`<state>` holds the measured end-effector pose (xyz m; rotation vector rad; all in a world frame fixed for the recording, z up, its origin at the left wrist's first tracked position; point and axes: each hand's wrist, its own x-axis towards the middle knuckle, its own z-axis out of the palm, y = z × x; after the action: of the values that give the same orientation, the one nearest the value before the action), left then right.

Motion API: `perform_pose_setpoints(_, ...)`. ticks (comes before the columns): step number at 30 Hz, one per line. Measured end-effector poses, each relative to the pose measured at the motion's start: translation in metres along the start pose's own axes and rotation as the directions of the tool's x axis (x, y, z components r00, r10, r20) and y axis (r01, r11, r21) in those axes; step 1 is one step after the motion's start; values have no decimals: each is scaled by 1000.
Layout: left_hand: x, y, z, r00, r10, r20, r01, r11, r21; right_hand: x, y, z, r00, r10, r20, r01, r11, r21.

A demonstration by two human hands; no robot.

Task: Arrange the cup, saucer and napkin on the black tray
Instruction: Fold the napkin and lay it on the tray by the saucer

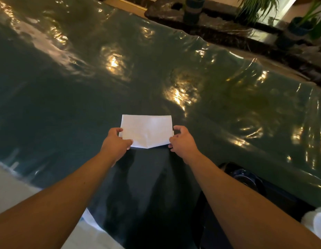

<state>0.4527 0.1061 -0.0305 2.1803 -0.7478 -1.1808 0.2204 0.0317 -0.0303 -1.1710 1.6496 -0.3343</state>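
White paper held: a folded white paper napkin [146,131] is pinched at its two near corners, flat and just above or on the worktop; which cannot be told.
Left hand [116,140]: closed on the napkin's left edge, thumb on top.
Right hand [182,140]: closed on the napkin's right edge, fingers curled under.
Worktop [66,97]: covered in glossy dark green plastic sheeting, wrinkled, with lamp glare.
Black tray [260,193]: probably the dark edge at the lower right, with a dark blue round dish [243,177] on it; uncertain.
Cup: not made out.
Step in hand: the napkin is judged to be being folded or squared.
Next move: the napkin would need carrying right and near, to the tray, kept flat.
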Motion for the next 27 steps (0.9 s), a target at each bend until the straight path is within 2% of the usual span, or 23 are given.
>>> perform_pose_setpoints(3,-10,-4,3,999,-39,6,39,999,-26,-12,11,-8,1000,30,-4,-29,992,119)
perform_pose_setpoints(6,-25,-1,14,999,-27,27,28,999,-36,-30,22,-26,1000,-15,-17,17,985,172)
perform_pose_setpoints(11,-52,24,33,988,147,45,-143,987,-75,-57,33,-70,994,-92,-61,104,966,236)
perform_pose_setpoints(18,-113,116,74,913,380,146,-367,924,-106,-92,43,-176,974,-141,-177,206,877,434)
perform_pose_setpoints(20,-138,144,90,866,457,201,-461,887,-33,-105,51,-214,961,-153,-230,238,880,411)
perform_pose_setpoints(22,-157,164,104,814,517,266,-547,836,51,-114,56,-244,940,-195,-280,274,919,282)
perform_pose_setpoints(25,-196,194,139,693,617,374,-709,676,200,-140,73,-298,898,-290,-330,309,951,5)
perform_pose_setpoints(27,-215,210,159,620,673,403,-784,553,282,-155,80,-325,859,-364,-360,324,931,-168)
